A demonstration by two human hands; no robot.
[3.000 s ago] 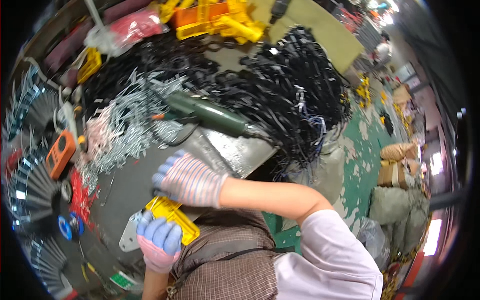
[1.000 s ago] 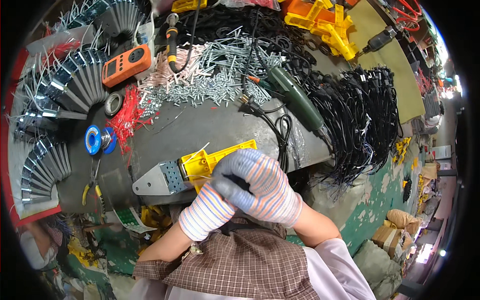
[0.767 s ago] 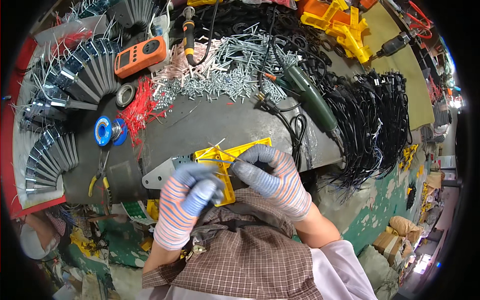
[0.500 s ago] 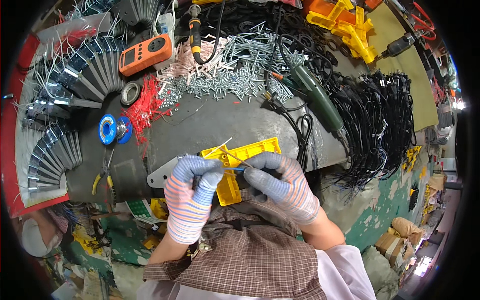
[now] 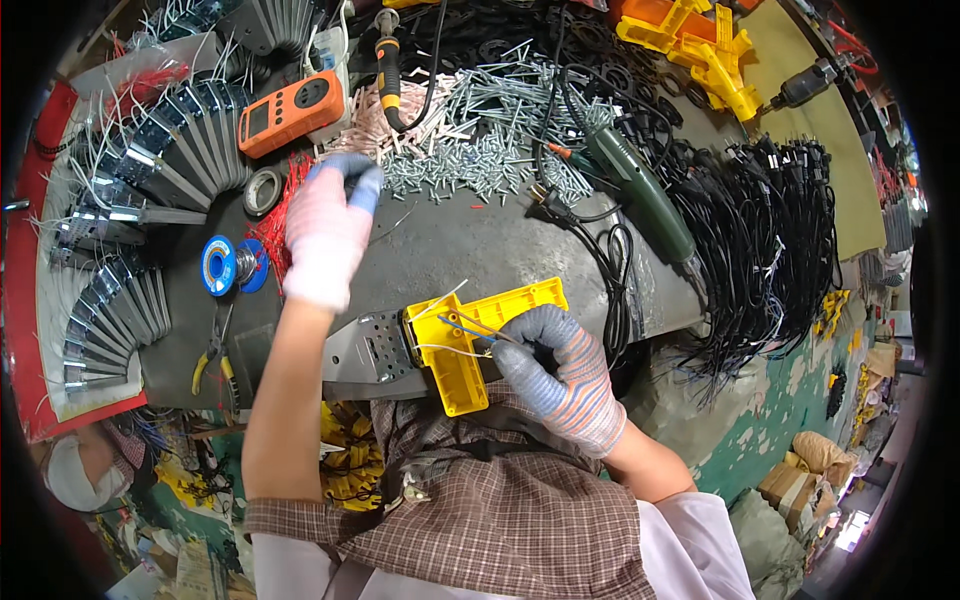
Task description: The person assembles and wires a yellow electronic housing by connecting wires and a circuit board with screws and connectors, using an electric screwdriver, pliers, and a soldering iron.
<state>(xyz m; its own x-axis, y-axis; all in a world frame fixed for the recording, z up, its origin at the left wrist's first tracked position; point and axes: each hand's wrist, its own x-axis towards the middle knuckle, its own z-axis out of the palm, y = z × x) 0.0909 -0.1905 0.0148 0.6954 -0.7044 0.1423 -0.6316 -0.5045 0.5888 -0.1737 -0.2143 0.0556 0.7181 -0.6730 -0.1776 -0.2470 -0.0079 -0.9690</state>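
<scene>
On the near edge of the grey workbench (image 5: 450, 240), in the head view, a yellow plastic housing (image 5: 470, 340) joined to a perforated grey metal plate (image 5: 365, 348) lies flat, thin wires (image 5: 455, 325) trailing across its open top. Gripping the housing's right end is the right hand (image 5: 560, 375), in a striped knit glove with grey fingertips; its forearm comes up from the lower right, bent at the wrist, fingers curled around the yellow part. Stretched well forward from the lower left, the bare left forearm carries the left hand (image 5: 325, 230), gloved in pink and white with blue tips, to the edge of a heap of silver screws (image 5: 480, 150). Its fingertips are pinched together over the heap; whether they hold a screw I cannot tell. Just left of that hand lie a tape roll (image 5: 262, 190) and an orange meter (image 5: 290, 112). A green rotary tool (image 5: 640, 195) lies to the right, beside bundled black cables (image 5: 780, 240).
</scene>
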